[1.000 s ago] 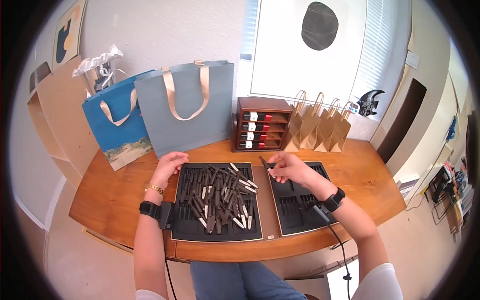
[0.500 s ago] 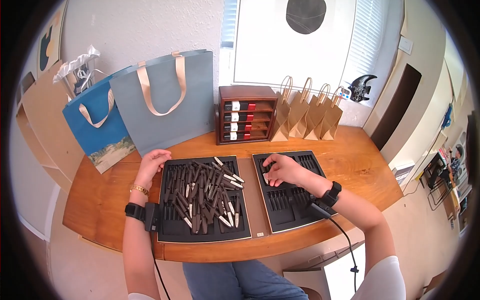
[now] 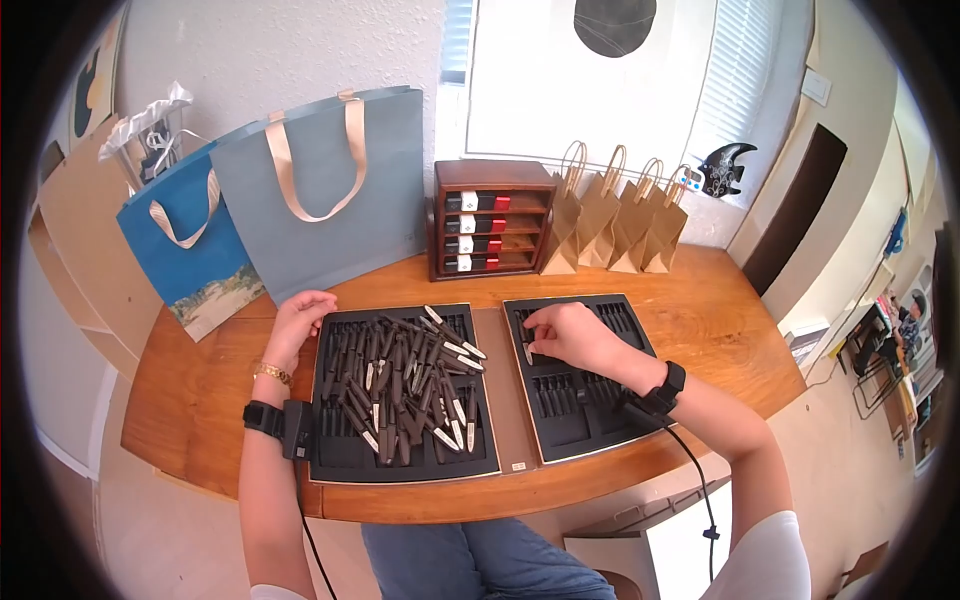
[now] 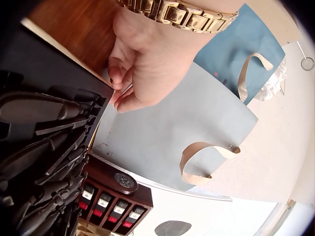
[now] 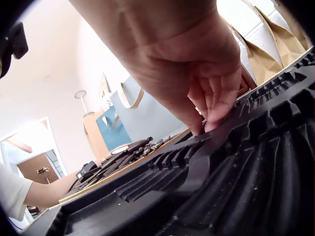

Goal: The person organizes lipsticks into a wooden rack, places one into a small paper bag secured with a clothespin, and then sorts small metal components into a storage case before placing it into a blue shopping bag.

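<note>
My right hand [image 3: 570,335] is low over the upper left part of the right black moulded tray [image 3: 560,425]. Its fingers pinch a slim dark piece of cutlery [image 3: 529,352] whose pale end shows below the fingertips; the rest is hidden. In the right wrist view the fingertips reach down to the slots. My left hand [image 3: 300,322] rests at the far left corner of the left black tray [image 3: 330,465], its fingers loosely curled with nothing in them. A heap of slim dark-brown pieces with pale ends [image 3: 405,380] lies across that tray.
A brown spine [image 3: 505,400] joins the two trays on the wooden table [image 3: 215,400]. Behind stand a grey-blue paper bag [image 3: 320,190], a blue bag [image 3: 190,245], a small wooden rack [image 3: 490,220] and several brown paper bags [image 3: 600,225]. Cables hang from both wrists.
My right hand has carried the dark piece from above the right tray's far left corner down into the tray. The left hand stays by its tray corner; the head view has shifted.
</note>
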Demonstrator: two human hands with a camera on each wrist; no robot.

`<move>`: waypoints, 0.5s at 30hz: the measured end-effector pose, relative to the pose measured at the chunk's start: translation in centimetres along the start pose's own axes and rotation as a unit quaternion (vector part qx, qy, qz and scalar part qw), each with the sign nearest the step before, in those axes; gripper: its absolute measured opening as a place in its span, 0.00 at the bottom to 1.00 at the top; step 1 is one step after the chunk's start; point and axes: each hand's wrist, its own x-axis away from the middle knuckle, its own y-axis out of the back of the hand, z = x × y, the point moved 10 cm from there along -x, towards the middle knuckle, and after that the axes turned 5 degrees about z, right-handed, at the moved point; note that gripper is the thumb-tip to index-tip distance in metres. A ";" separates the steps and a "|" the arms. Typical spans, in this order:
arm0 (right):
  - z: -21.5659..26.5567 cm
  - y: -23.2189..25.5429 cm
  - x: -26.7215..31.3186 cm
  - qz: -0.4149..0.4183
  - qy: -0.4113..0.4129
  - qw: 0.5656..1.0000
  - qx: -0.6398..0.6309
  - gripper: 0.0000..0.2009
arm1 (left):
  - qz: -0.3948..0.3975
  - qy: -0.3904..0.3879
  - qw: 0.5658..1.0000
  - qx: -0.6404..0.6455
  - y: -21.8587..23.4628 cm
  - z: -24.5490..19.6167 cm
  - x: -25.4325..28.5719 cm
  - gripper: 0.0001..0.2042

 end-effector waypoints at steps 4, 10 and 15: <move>1.6 0.4 0.3 -0.001 0.028 0.997 0.077 0.20 | 0.007 -0.003 1.000 -0.006 -0.1 0.0 -0.1 0.08; 1.8 0.0 -0.1 0.019 0.068 0.992 0.107 0.21 | 0.005 0.003 1.000 -0.019 -0.2 -0.1 0.0 0.08; 1.4 -0.5 -1.0 0.051 0.074 0.991 0.101 0.19 | 0.007 0.001 1.000 -0.016 -0.1 0.2 -0.1 0.08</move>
